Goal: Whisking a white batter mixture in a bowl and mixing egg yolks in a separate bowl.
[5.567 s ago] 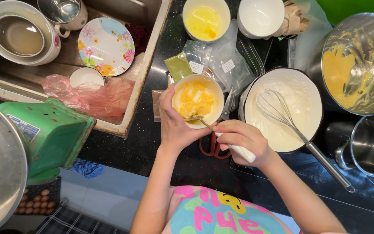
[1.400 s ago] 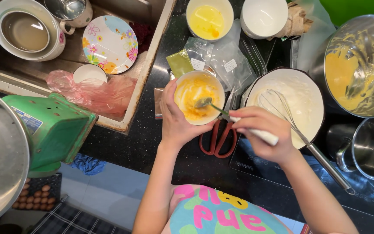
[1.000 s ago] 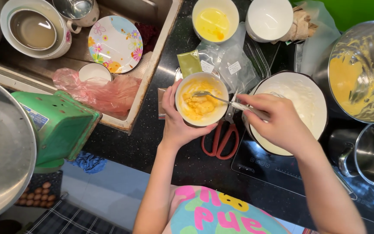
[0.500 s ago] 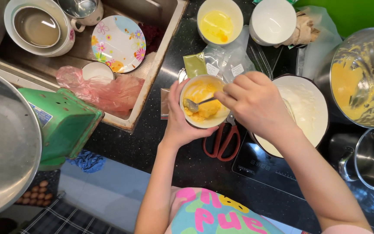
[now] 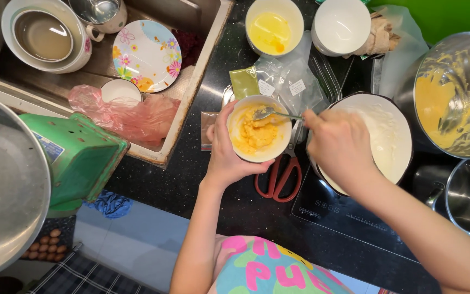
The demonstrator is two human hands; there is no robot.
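Spoon (image 5: 276, 113) axis runs nearly level across mid-frame: bowl end left, dipped into the yellow mix; handle end right, vanishing into your right hand (image 5: 339, 146). So the working end lies left of that grip, and the small white bowl (image 5: 260, 135) sits directly under it.

Your right hand is clenched on the spoon handle, knuckles toward the camera; the fingertips themselves are hidden, so I can't tell the exact pinch. Your left hand (image 5: 228, 158) cups the small white bowl from its left and lower side, thumb along the rim on the left, fingers wrapped beneath. The bowl is lifted off the dark counter (image 5: 191, 185), just above the red-handled scissors (image 5: 278, 174).

Left hand is nearer the bowl (touching it). Right hand sits just beside its right rim and reaches it only through the spoon.

Contents: thick, lumpy yellow paste, heaped toward centre and left, smeared up the inner wall. The spoon's bowl rests at the upper edge of the heap.

Nearby:
- large white bowl (image 5: 393, 136) of white foam just right of your right hand, partly behind it
- steel mixing bowl (image 5: 458, 92) with yellow batter at the right edge
- clear plastic bags (image 5: 286, 76) just above the small bowl
- sink (image 5: 197, 16) with crockery at upper left
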